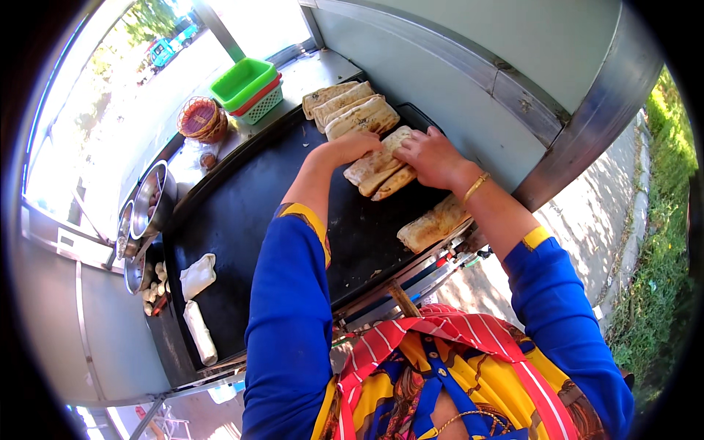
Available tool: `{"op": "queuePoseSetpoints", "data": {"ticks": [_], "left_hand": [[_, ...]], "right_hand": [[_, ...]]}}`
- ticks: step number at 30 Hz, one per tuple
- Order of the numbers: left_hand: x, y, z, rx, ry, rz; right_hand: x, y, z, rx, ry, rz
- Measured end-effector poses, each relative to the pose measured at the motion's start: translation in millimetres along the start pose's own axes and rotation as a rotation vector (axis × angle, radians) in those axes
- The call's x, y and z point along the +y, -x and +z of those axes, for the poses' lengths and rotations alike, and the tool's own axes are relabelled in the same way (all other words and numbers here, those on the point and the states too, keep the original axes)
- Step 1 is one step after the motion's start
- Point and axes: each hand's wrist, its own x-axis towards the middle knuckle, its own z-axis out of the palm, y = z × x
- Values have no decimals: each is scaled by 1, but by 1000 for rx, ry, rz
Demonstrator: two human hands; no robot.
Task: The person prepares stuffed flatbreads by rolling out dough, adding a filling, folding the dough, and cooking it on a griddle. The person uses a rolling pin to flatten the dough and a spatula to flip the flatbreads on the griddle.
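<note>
On a black griddle (242, 220), my left hand (353, 146) and my right hand (433, 157) close on the two sides of a folded, browned flatbread wrap (372, 166). Under my right hand's fingers, more browned wraps lie pressed against it. Just beyond my left hand, several toasted wraps (361, 116) rest side by side along the far end. Another browned wrap (434, 222) sits below my right forearm at the near edge. At the left end lie two pale wraps, one squarish (198, 276) and one long and narrow (199, 334). My fingertips are partly hidden.
Green and red plastic baskets (244, 77) stack on the far ledge beside a wicker basket (201, 119). Metal bowls (156, 196) stand along the left side, near pale dough-like pieces (156, 290). A metal-framed panel (455, 88) rises close behind the griddle on the right.
</note>
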Motion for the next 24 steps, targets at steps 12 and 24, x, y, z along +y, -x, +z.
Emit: {"op": "queuePoseSetpoints", "data": {"ticks": [12, 24], "left_hand": [[1, 0, 65, 220, -407, 140], [11, -9, 60, 252, -305, -101]], "right_hand": [[-14, 73, -49, -119, -446, 138], [-42, 117, -48, 404, -519, 231]]}}
